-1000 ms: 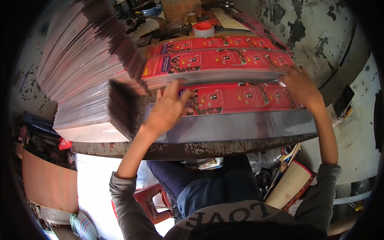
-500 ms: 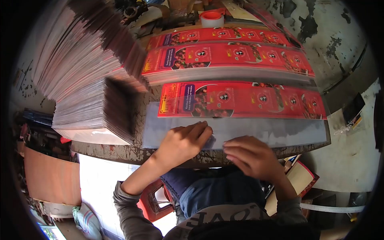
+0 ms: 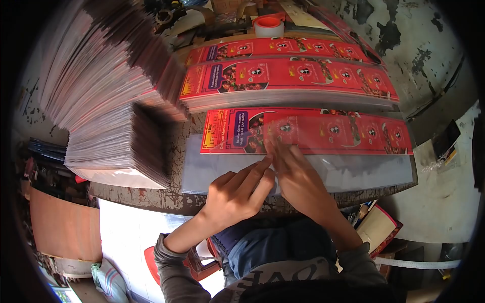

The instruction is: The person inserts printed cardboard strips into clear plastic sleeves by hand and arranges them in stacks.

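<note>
A printed red card strip (image 3: 313, 130) with food pictures lies across the clear plastic sleeves (image 3: 364, 174) at the table's front. Thin film overlaps part of the strip. My left hand (image 3: 240, 196) has its fingers bent and pressed together at the sleeve's edge, just below the strip. Right beside it, my right hand (image 3: 299, 182) reaches forward with fingers stretched, their tips over the strip's lower middle. Whether those tips are above or under the film I cannot tell. The two hands meet at the fingertips.
Tall stacks of sleeved cards (image 3: 101, 141) stand on the left. Behind the front strip lie more piled red strips (image 3: 283, 78). A roll of tape (image 3: 269, 26) sits at the back. The worn table edge (image 3: 141, 198) runs before my body, with a red stool (image 3: 202, 270) below.
My right hand has moved forward and left, from the sleeves' front edge onto the red strip. My left hand has shifted slightly right and nearer my body.
</note>
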`<state>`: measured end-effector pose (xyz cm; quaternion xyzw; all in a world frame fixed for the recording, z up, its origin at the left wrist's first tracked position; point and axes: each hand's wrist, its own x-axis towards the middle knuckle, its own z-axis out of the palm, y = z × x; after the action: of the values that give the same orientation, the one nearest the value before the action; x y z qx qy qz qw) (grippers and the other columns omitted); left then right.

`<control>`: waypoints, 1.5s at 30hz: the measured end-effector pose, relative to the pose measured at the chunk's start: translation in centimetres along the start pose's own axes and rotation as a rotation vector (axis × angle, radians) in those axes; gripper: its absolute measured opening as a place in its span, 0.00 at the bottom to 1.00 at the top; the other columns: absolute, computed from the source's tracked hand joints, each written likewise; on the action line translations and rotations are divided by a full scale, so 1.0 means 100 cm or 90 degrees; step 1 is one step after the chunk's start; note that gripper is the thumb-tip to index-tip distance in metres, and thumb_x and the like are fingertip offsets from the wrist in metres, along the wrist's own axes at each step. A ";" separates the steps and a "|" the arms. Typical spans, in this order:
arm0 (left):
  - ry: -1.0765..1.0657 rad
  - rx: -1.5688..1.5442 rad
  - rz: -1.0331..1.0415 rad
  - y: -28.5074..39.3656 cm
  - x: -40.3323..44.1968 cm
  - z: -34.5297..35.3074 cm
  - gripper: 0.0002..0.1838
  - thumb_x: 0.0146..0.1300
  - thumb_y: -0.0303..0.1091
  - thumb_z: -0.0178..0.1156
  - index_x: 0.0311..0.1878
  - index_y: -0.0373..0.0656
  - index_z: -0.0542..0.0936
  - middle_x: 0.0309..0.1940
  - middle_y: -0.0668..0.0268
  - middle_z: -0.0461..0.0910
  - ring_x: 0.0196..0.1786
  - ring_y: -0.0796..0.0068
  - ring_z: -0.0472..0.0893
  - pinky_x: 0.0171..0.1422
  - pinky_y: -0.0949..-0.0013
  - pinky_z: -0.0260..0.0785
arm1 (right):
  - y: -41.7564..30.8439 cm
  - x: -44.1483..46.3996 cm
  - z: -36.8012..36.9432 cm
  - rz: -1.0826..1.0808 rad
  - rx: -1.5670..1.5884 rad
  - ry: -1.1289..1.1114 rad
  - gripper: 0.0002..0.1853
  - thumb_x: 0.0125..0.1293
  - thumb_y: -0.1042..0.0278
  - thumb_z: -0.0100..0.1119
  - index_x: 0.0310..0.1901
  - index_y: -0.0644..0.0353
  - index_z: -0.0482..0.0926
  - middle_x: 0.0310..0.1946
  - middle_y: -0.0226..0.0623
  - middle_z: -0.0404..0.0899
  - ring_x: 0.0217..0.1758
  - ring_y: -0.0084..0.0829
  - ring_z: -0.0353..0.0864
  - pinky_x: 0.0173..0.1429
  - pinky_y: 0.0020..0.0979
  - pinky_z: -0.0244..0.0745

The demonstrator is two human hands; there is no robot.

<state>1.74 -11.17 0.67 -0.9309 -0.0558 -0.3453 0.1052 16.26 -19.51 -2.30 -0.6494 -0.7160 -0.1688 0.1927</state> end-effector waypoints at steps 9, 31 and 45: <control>-0.039 -0.029 -0.077 -0.002 -0.002 0.003 0.12 0.48 0.26 0.59 0.38 0.40 0.74 0.30 0.67 0.79 0.19 0.79 0.77 0.20 0.75 0.67 | -0.016 -0.018 -0.018 0.019 0.013 -0.032 0.22 0.52 0.69 0.56 0.49 0.72 0.75 0.48 0.47 0.74 0.54 0.39 0.69 0.55 0.32 0.67; -0.025 -0.014 -0.165 -0.009 0.014 0.003 0.06 0.58 0.27 0.58 0.37 0.42 0.71 0.13 0.69 0.71 0.13 0.73 0.75 0.15 0.68 0.64 | -0.014 -0.032 -0.053 -0.062 0.385 -0.301 0.21 0.57 0.62 0.61 0.49 0.65 0.74 0.46 0.45 0.75 0.48 0.39 0.74 0.50 0.36 0.72; -0.132 0.110 -0.140 -0.035 -0.041 -0.011 0.14 0.49 0.26 0.60 0.42 0.47 0.76 0.44 0.67 0.78 0.46 0.72 0.78 0.63 0.59 0.60 | 0.046 -0.079 -0.072 0.184 0.054 0.029 0.21 0.53 0.63 0.64 0.51 0.54 0.75 0.52 0.38 0.71 0.49 0.43 0.70 0.57 0.44 0.61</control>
<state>-2.65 -8.12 -0.62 -0.9373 -0.1971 -0.2508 0.1403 21.92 -29.39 0.04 -0.7327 -0.6172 -0.1234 0.2587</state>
